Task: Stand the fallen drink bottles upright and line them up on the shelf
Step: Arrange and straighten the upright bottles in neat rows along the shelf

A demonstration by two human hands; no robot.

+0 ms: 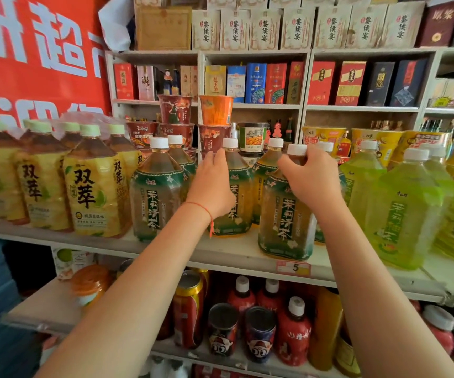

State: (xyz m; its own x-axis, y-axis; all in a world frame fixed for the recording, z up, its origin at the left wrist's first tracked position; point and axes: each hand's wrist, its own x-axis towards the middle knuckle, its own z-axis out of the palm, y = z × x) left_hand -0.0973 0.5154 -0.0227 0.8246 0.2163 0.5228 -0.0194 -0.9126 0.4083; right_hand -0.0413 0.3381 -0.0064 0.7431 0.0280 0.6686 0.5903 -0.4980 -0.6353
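Large green-labelled tea bottles with white caps stand upright on the white shelf [236, 257]. My left hand [211, 184] grips the shoulder of the middle bottle [236, 203], set further back. My right hand [311, 177] grips the neck of the front bottle [286, 225], which stands near the shelf's front edge. Another tea bottle [156, 192] stands to the left of my left hand. More of these bottles stand behind, partly hidden by my hands.
Yellow-labelled bottles [92, 192] fill the shelf's left part, bright green ones [403, 211] the right. Instant noodle cups [175, 110] are stacked behind. Cans and red bottles [292, 334] stand on the lower shelf. A price tag [292, 268] sits on the shelf edge.
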